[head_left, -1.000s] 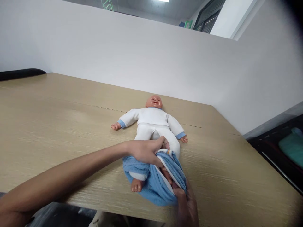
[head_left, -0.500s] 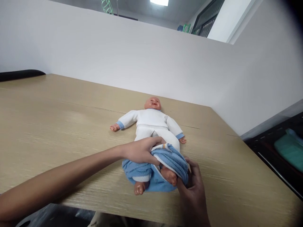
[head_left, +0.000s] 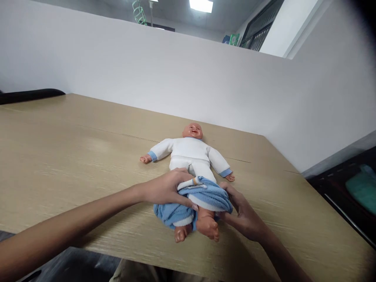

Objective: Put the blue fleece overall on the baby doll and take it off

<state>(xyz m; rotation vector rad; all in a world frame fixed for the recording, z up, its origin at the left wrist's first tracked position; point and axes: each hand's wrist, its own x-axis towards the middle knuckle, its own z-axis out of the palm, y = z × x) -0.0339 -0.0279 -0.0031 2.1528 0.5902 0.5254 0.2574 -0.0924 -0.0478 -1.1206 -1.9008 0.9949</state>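
Note:
A baby doll [head_left: 190, 150] in a white top and white leggings lies on its back, feet toward me. Blue terry trousers [head_left: 205, 192] with white cuffs are bunched round its lower legs, and both bare feet stick out. My left hand [head_left: 169, 188] grips the trousers by the white waistband, thumb underneath beside the ankle of the leg on the right. On the other side my right hand [head_left: 239, 211] is closed on the bunched blue cloth, fingers on top and thumb near the cuff. Part of the cloth hides behind my hands.
The doll rests on a wooden table [head_left: 88, 156], near its front edge. A white partition [head_left: 176, 74] rises behind and to the right. A black curved object [head_left: 32, 95] lies at the far left. Something dark with a teal item [head_left: 362, 190] is at the right.
The trouser leg on the right has slid up, baring more of the foot and ankle. My right hand has moved up and outward; my left hand has shifted slightly left.

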